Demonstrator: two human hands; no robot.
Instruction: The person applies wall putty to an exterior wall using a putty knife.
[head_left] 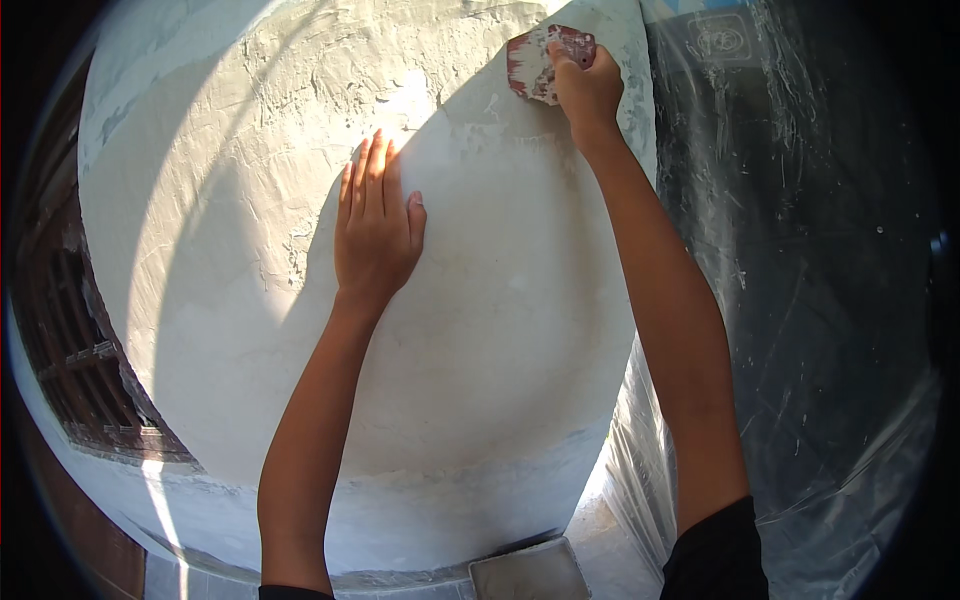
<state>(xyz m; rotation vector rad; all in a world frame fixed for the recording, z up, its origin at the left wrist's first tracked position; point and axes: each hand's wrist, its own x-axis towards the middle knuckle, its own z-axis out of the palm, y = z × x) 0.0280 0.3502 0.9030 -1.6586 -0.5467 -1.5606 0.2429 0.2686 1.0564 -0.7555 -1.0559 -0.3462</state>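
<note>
The right hand [592, 88] grips a flat red plaster spreader [528, 72], with the thumb laid along its near face and the fingers wrapped at its right end. The spreader is located near the upper right edge of the plastered wall [480, 300], its face heavily smeared with off-white plaster; whether its full edge contacts the wall cannot be determined. The left hand [378, 222] is flat and holds nothing: fingers extended upward and close together, thumb spread to the right, palm toward the wall and apparently resting on it. The left hand is positioned lower than the spreader and well to its left. Both forearms enter from below, each with a black sleeve at its lower end. The wall surface is coarse and ridged at the upper left and smoother below and to the right of the left hand. Direct sunlight covers part of the rough area; a diagonal shadow boundary runs from the left hand up toward the spreader. At the far left, a dark brown barred window frame [85, 340] borders the wall. At the right, clear plastic sheeting [820, 310], streaked with white, hangs over a dark surface. At the lower edge, a grey rectangular slab [530, 574] lies near the wall's base.
</note>
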